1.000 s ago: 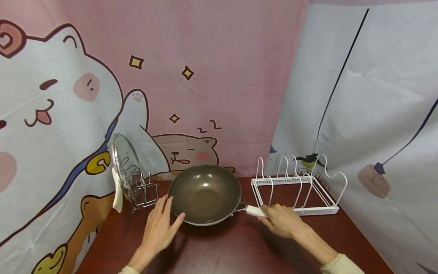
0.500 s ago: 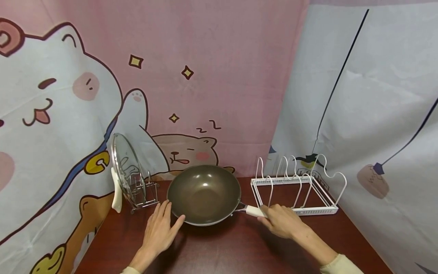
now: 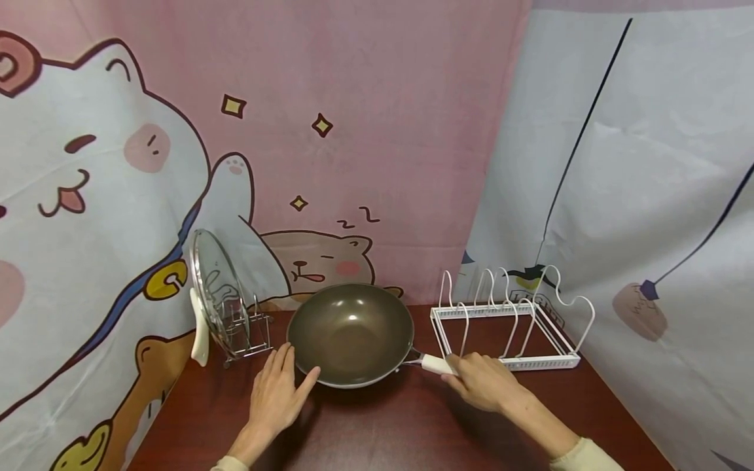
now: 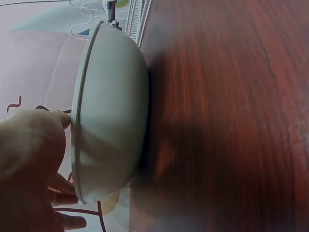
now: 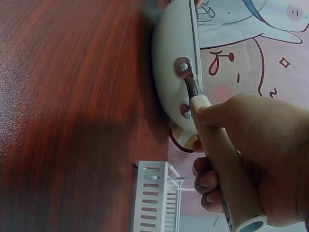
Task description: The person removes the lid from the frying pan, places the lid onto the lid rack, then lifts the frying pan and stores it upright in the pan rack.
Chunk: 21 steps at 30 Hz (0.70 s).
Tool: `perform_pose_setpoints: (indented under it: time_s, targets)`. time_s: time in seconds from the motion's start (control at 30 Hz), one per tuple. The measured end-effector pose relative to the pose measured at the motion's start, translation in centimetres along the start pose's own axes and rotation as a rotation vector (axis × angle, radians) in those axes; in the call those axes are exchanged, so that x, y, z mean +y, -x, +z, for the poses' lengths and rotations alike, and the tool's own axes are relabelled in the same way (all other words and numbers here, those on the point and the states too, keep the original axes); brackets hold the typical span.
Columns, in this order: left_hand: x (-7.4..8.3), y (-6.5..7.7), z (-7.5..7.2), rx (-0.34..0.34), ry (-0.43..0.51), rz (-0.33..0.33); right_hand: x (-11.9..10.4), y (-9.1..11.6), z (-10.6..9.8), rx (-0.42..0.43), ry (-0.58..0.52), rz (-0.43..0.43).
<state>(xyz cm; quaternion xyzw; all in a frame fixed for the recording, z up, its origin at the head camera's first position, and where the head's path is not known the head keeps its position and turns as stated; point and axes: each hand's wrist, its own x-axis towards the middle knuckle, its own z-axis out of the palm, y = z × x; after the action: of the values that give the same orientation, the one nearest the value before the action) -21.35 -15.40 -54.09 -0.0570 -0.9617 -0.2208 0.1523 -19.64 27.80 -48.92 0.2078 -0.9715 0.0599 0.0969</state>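
Observation:
A wok [image 3: 351,337] with a dark inside and a pale outside rests on the table, facing up. Its cream handle [image 5: 219,157] points to the right. My right hand [image 3: 485,381] grips that handle, fingers curled beneath and thumb along the top, as the right wrist view shows. At the wok's near left rim is my left hand [image 3: 277,392], its fingers extended and spread. In the left wrist view the thumb and fingertips of this hand [image 4: 29,154] touch the rim. The wok's pale side [image 4: 111,106] fills the middle of that view.
To the right stands a white wire rack [image 3: 538,362] with upright loops. A glass lid [image 3: 218,288] with a cream handle [image 3: 200,330] leans upright in a small metal rack [image 3: 259,347] at the left. Printed curtains [image 3: 406,131] hang behind the reddish-brown table [image 3: 377,432].
The fingers of my left hand have slid slightly toward me along the wok's rim. My right hand keeps its grip on the handle, and the wok stays nearly in place.

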Motion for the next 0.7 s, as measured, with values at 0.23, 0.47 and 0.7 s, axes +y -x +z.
perform_pose_setpoints:
  time_s: [0.23, 0.47, 0.7]
  targets:
    - [0.0, 0.04, 0.22, 0.002, 0.03, -0.005, -0.19, 0.13, 0.02, -0.002, -0.012, -0.01]
    - [-0.44, -0.14, 0.48, -0.017, 0.073, 0.005, -0.59, 0.18, -0.39, -0.016, -0.057, -0.035]
    - [-0.89, -0.67, 0.67, -0.008, 0.094, 0.049, -0.86, 0.3, -0.75, -0.042, -0.122, -0.075]
